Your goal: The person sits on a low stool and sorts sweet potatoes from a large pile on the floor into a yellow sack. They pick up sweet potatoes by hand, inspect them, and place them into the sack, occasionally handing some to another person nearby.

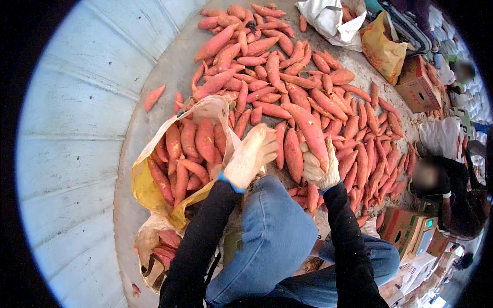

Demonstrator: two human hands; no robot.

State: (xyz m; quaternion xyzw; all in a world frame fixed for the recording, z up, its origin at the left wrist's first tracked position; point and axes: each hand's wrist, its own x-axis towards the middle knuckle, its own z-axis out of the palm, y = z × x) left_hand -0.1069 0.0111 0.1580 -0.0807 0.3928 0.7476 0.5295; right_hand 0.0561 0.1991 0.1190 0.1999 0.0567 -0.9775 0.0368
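Note:
In a white knit glove with a blue cuff, my right hand [319, 169] grips the lower end of a large, long sweet potato [308, 129], which slants up and left over the heap. My left hand [252, 150], gloved the same way, is beside the right rim of a woven sack [148, 184]. Its fingers point right and nothing shows in them; the palm is hidden. Sweet potatoes [188, 142] partly fill the sack, whose mouth gapes toward me. A wide heap of loose sweet potatoes [265, 88] spreads on the floor before me.
A second sack [148, 238] with sweet potatoes stands at lower left, near a pale panelled wall [88, 146]. White [335, 23] and yellow [381, 46] sacks lie beyond the heap. Cardboard boxes [418, 84], a digital scale [423, 238] and a person [458, 192] are at right.

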